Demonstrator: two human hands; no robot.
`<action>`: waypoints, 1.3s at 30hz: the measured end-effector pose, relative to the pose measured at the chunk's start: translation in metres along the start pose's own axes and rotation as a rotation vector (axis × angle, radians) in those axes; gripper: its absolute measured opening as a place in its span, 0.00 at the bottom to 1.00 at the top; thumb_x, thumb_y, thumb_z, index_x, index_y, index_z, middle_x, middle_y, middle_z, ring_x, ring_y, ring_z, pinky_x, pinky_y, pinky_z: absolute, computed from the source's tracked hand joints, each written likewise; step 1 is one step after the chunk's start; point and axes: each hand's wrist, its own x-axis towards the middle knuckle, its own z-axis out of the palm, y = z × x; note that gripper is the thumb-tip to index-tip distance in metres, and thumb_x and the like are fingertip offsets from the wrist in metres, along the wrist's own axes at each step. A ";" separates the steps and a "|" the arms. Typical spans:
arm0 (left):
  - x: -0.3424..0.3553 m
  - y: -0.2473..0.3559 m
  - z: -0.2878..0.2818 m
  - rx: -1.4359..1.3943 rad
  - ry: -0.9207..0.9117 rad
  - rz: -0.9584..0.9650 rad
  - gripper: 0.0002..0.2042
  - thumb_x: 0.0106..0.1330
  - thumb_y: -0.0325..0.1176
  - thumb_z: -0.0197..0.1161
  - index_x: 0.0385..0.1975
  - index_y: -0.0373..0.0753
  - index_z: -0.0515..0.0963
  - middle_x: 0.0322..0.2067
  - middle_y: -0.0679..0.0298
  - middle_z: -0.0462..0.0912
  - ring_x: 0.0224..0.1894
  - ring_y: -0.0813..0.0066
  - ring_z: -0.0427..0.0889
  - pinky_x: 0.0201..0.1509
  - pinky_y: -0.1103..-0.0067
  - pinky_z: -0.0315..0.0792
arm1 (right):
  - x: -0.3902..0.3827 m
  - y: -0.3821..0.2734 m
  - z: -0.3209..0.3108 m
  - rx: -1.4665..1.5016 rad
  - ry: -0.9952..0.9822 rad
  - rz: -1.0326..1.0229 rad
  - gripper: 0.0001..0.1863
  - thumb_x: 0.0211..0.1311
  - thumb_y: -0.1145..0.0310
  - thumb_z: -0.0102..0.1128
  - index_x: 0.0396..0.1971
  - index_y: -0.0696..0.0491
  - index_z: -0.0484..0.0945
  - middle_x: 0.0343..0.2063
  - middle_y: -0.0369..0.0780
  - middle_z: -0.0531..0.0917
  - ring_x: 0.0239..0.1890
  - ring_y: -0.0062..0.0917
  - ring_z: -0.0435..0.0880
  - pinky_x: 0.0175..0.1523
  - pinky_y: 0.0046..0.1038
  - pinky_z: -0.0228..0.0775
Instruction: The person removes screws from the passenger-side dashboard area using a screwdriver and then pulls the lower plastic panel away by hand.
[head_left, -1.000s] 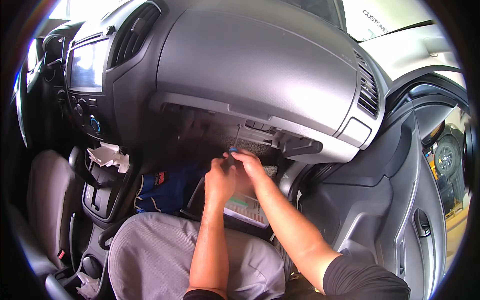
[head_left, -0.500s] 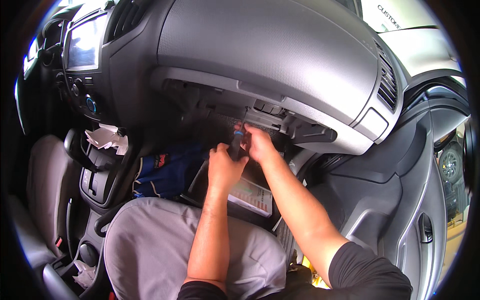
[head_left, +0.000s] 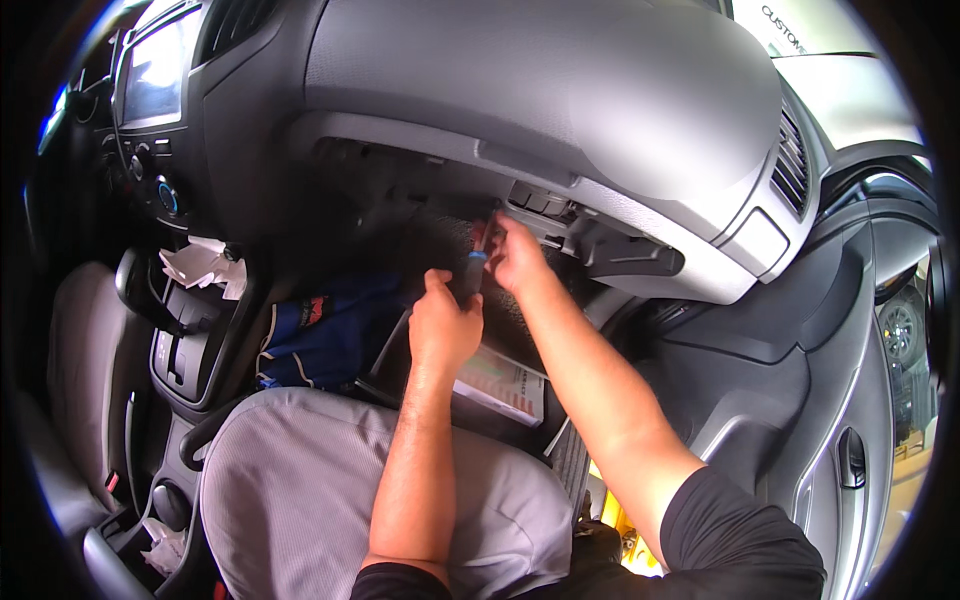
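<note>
My left hand (head_left: 443,328) is closed round the dark handle of a screwdriver (head_left: 474,272), which has a blue ring near its top. The tool points up toward the opening under the dashboard (head_left: 450,40). Against its shaft, close to the tip, the fingers of my right hand (head_left: 518,260) are pinched; they hide the tip itself. Just above those fingers lies the lower lip of the opening, beside a grey slotted part (head_left: 540,200). Whether the tip sits in a screw cannot be seen.
A booklet (head_left: 502,388) lies in a dark tray below my hands. Blue cloth (head_left: 315,335) is left of it. The grey seat (head_left: 300,480) fills the near side, with the gear lever console (head_left: 185,355) at left. The door (head_left: 770,400) stands at right.
My right hand has slid up the screwdriver shaft toward the opening. My left hand and the handle have shifted slightly. The whole view has moved a little.
</note>
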 end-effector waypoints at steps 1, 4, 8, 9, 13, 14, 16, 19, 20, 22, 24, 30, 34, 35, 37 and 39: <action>0.000 0.002 -0.002 -0.013 -0.020 -0.029 0.23 0.63 0.37 0.69 0.54 0.33 0.72 0.33 0.45 0.86 0.44 0.46 0.87 0.50 0.61 0.78 | 0.004 -0.002 0.005 0.078 -0.020 -0.040 0.07 0.75 0.65 0.55 0.46 0.50 0.75 0.40 0.40 0.85 0.44 0.31 0.85 0.47 0.36 0.78; -0.001 0.004 -0.005 -0.021 -0.035 -0.005 0.22 0.65 0.38 0.66 0.55 0.33 0.73 0.35 0.42 0.86 0.47 0.42 0.86 0.52 0.59 0.77 | 0.016 -0.004 0.016 0.196 0.032 -0.087 0.07 0.75 0.66 0.53 0.46 0.52 0.74 0.38 0.40 0.86 0.42 0.32 0.87 0.43 0.39 0.83; -0.002 0.004 -0.006 0.076 -0.060 0.000 0.21 0.66 0.40 0.65 0.53 0.33 0.75 0.39 0.40 0.86 0.49 0.42 0.85 0.54 0.58 0.76 | 0.024 -0.001 0.023 0.102 0.166 -0.118 0.05 0.73 0.67 0.54 0.42 0.51 0.76 0.33 0.38 0.86 0.36 0.27 0.86 0.35 0.32 0.78; -0.003 0.005 -0.007 0.093 -0.070 -0.005 0.22 0.65 0.41 0.65 0.53 0.33 0.75 0.40 0.40 0.86 0.49 0.42 0.85 0.54 0.58 0.77 | 0.023 0.000 0.024 0.094 0.149 -0.117 0.05 0.72 0.66 0.54 0.41 0.50 0.76 0.33 0.38 0.86 0.34 0.26 0.85 0.34 0.31 0.78; -0.005 0.010 -0.016 0.197 -0.160 -0.002 0.23 0.63 0.42 0.67 0.53 0.33 0.77 0.41 0.41 0.87 0.49 0.43 0.85 0.55 0.59 0.78 | 0.011 0.007 0.018 0.064 0.064 -0.067 0.06 0.68 0.64 0.57 0.37 0.50 0.77 0.32 0.37 0.85 0.32 0.26 0.83 0.35 0.30 0.76; -0.006 0.011 -0.019 0.219 -0.219 0.003 0.23 0.62 0.42 0.68 0.52 0.33 0.78 0.41 0.42 0.87 0.49 0.44 0.86 0.56 0.60 0.78 | 0.007 0.010 0.012 0.065 0.007 -0.035 0.06 0.68 0.64 0.57 0.36 0.50 0.77 0.31 0.37 0.85 0.33 0.26 0.83 0.36 0.30 0.76; -0.007 0.011 -0.026 0.337 -0.316 0.020 0.22 0.62 0.42 0.68 0.49 0.33 0.81 0.42 0.43 0.87 0.49 0.45 0.86 0.55 0.60 0.79 | -0.002 0.021 -0.009 -0.010 -0.018 0.060 0.09 0.64 0.62 0.59 0.35 0.52 0.77 0.31 0.37 0.85 0.34 0.28 0.83 0.37 0.30 0.77; -0.012 0.010 -0.033 0.463 -0.449 0.025 0.19 0.61 0.43 0.68 0.45 0.33 0.85 0.42 0.44 0.87 0.49 0.47 0.86 0.54 0.61 0.80 | -0.012 0.046 -0.059 -0.099 0.027 0.187 0.14 0.60 0.58 0.62 0.36 0.54 0.79 0.34 0.39 0.85 0.37 0.28 0.84 0.41 0.27 0.77; -0.014 0.010 -0.034 0.503 -0.492 0.013 0.19 0.61 0.43 0.67 0.43 0.34 0.86 0.42 0.45 0.87 0.48 0.48 0.87 0.54 0.61 0.80 | -0.012 0.052 -0.078 -0.077 0.041 0.223 0.14 0.60 0.59 0.63 0.36 0.55 0.78 0.36 0.39 0.85 0.41 0.28 0.83 0.45 0.27 0.77; -0.017 0.009 -0.034 0.519 -0.531 0.042 0.16 0.61 0.43 0.66 0.39 0.36 0.87 0.41 0.47 0.88 0.47 0.49 0.87 0.52 0.62 0.81 | -0.009 0.066 -0.107 -0.080 0.116 0.140 0.10 0.63 0.62 0.61 0.34 0.54 0.77 0.33 0.39 0.83 0.38 0.26 0.83 0.44 0.30 0.80; -0.018 0.009 -0.035 0.483 -0.533 0.066 0.16 0.62 0.42 0.66 0.38 0.34 0.87 0.41 0.47 0.88 0.47 0.49 0.87 0.52 0.63 0.81 | -0.007 0.067 -0.131 -0.300 0.101 0.207 0.10 0.63 0.64 0.62 0.38 0.53 0.78 0.37 0.40 0.84 0.40 0.27 0.84 0.49 0.32 0.79; -0.017 0.007 -0.039 0.439 -0.439 0.143 0.15 0.64 0.39 0.66 0.37 0.30 0.86 0.37 0.47 0.88 0.44 0.48 0.88 0.51 0.63 0.81 | -0.006 0.056 -0.172 -1.062 -0.036 0.269 0.14 0.62 0.61 0.66 0.41 0.55 0.81 0.37 0.40 0.87 0.41 0.29 0.87 0.46 0.34 0.80; -0.017 0.008 -0.041 0.447 -0.484 0.097 0.15 0.64 0.40 0.66 0.36 0.30 0.85 0.36 0.46 0.87 0.44 0.48 0.87 0.51 0.62 0.81 | -0.001 0.050 -0.187 -1.117 -0.013 0.286 0.16 0.64 0.59 0.65 0.41 0.58 0.81 0.36 0.42 0.87 0.37 0.30 0.88 0.40 0.30 0.81; -0.017 0.008 -0.042 0.451 -0.466 0.119 0.16 0.64 0.40 0.66 0.35 0.30 0.85 0.36 0.46 0.87 0.44 0.48 0.87 0.51 0.62 0.81 | 0.000 0.052 -0.191 -1.119 0.029 0.300 0.17 0.64 0.59 0.65 0.42 0.59 0.81 0.36 0.42 0.87 0.36 0.30 0.88 0.39 0.29 0.81; -0.018 0.009 -0.042 0.456 -0.422 0.151 0.16 0.64 0.41 0.66 0.36 0.29 0.84 0.37 0.45 0.87 0.44 0.47 0.86 0.51 0.62 0.80 | 0.002 0.056 -0.197 -1.070 0.110 0.250 0.19 0.66 0.58 0.64 0.42 0.60 0.81 0.35 0.44 0.87 0.33 0.29 0.87 0.34 0.26 0.80; -0.018 0.009 -0.041 0.452 -0.415 0.117 0.16 0.64 0.41 0.67 0.36 0.29 0.84 0.37 0.45 0.87 0.45 0.47 0.86 0.51 0.62 0.80 | 0.002 0.060 -0.203 -1.053 0.086 0.233 0.14 0.66 0.58 0.63 0.40 0.55 0.81 0.34 0.39 0.86 0.34 0.26 0.86 0.37 0.27 0.79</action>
